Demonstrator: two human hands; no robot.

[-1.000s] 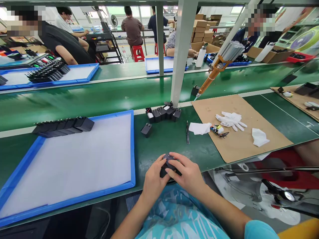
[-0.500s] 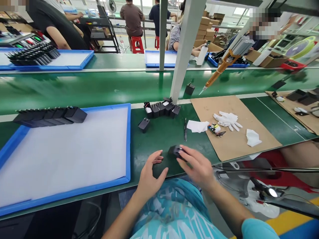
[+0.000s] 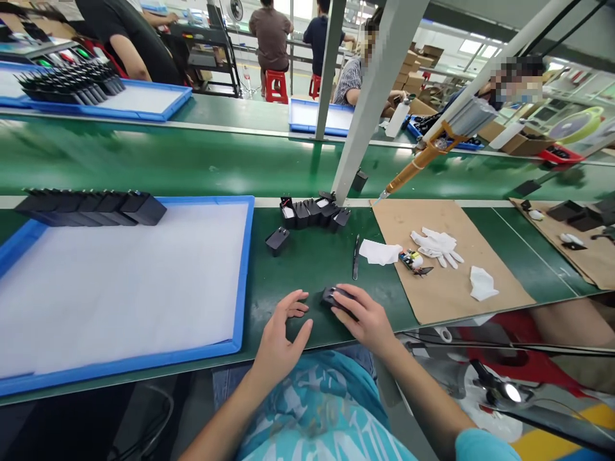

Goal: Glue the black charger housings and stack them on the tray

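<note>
A black power adapter (image 3: 329,296) sits under the fingers of my right hand (image 3: 361,315), which grips it near the table's front edge. To its left my left hand (image 3: 284,330) is held with fingers and thumb apart, nothing between them. Another black adapter (image 3: 277,241) lies alone beyond my left hand. Behind it stands a group of black adapters (image 3: 312,213), some with white showing at their open sides. Black tweezers (image 3: 355,257) lie next to a white paper piece (image 3: 379,251). A small circuit board (image 3: 410,259) touches the cardboard's left edge.
On the left is a blue-rimmed tray (image 3: 244,269) with a row of black adapters (image 3: 96,208) at its back. A cardboard sheet (image 3: 446,294) at right carries a white glove (image 3: 438,246). An orange tool (image 3: 413,169) hangs above; a post (image 3: 368,96) rises behind. Co-workers sit beyond.
My right hand has lowered the adapter slightly leftward, and its fingers now cover more of it. My left hand stays spread beside it. The whole view has shifted a little.
</note>
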